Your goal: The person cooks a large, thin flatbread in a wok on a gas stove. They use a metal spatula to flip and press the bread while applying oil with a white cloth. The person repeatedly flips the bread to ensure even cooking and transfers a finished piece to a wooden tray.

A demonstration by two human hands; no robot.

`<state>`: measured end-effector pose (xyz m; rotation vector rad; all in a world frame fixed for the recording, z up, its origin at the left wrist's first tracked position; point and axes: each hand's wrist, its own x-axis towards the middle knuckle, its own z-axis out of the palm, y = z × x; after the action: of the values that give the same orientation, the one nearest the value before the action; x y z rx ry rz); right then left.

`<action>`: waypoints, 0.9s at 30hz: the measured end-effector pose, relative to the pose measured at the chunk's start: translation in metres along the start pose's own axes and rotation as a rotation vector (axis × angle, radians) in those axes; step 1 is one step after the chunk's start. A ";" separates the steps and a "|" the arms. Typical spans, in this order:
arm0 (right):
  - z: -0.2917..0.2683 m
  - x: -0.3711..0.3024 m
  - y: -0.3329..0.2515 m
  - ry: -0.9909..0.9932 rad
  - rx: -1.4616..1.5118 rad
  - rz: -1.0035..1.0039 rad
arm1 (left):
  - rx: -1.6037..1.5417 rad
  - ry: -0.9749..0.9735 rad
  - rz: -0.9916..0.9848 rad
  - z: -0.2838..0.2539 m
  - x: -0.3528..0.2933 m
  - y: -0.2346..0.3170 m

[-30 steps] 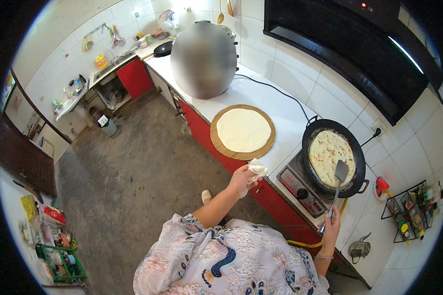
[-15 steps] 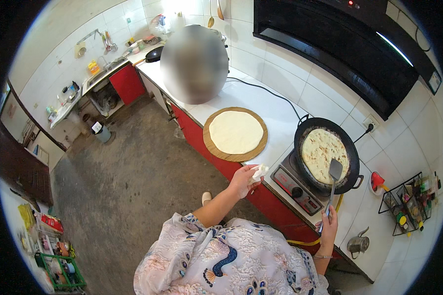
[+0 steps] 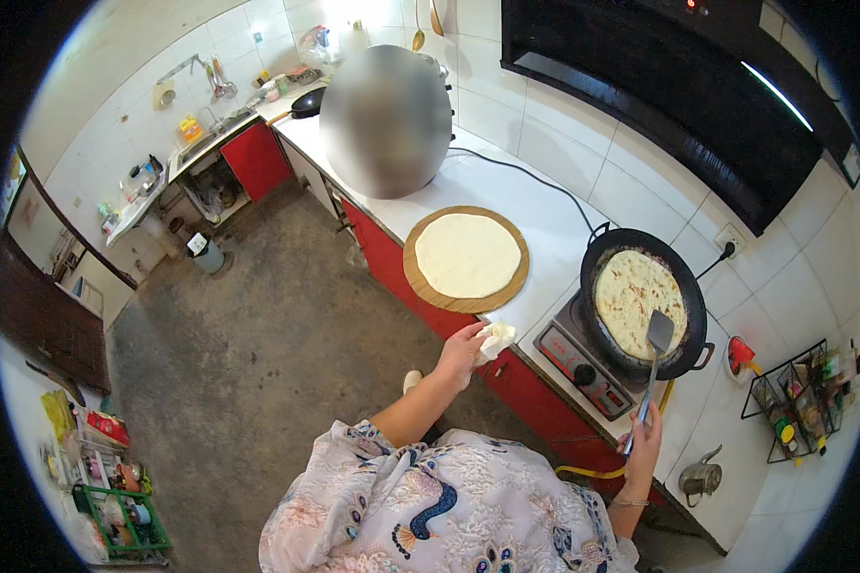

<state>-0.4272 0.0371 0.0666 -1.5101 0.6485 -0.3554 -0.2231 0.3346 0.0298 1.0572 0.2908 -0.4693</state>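
Observation:
My right hand (image 3: pixel 642 441) is closed round the handle of a spatula (image 3: pixel 658 334). Its grey blade rests on a browned flatbread (image 3: pixel 631 301) that lies in a black two-handled wok (image 3: pixel 689 279). The wok sits on a countertop cooker (image 3: pixel 580 371) with a black knob. Over the front edge of the counter, my left hand (image 3: pixel 461 355) pinches a crumpled white piece of tissue or cloth (image 3: pixel 496 338). Beyond that hand, a flat round of raw dough (image 3: pixel 468 255) lies on a round wooden board (image 3: pixel 417 276).
A large round object (image 3: pixel 385 124), blurred out, stands on the white counter (image 3: pixel 545 205) behind the board. A black cord (image 3: pixel 535 173) runs from there toward the wok. To the right are a small metal kettle (image 3: pixel 700 477), a red-and-white container (image 3: pixel 739 356) and a wire spice rack (image 3: pixel 795 401).
The view has shifted slightly, so the counter appears a little further right. My left hand has drawn back slightly to the left with the white piece. The spatula stays on the flatbread.

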 end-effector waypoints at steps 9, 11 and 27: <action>-0.004 -0.001 0.003 -0.002 0.063 0.024 | -0.146 -0.032 -0.128 -0.007 0.000 -0.008; -0.004 -0.001 0.002 -0.010 0.077 0.013 | -0.120 0.053 -0.156 0.004 -0.011 0.003; -0.005 -0.002 0.008 0.005 0.110 0.026 | -0.149 -0.033 -0.149 -0.002 -0.005 0.000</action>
<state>-0.4326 0.0346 0.0597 -1.3950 0.6416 -0.3695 -0.2275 0.3373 0.0308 0.8854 0.3716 -0.5890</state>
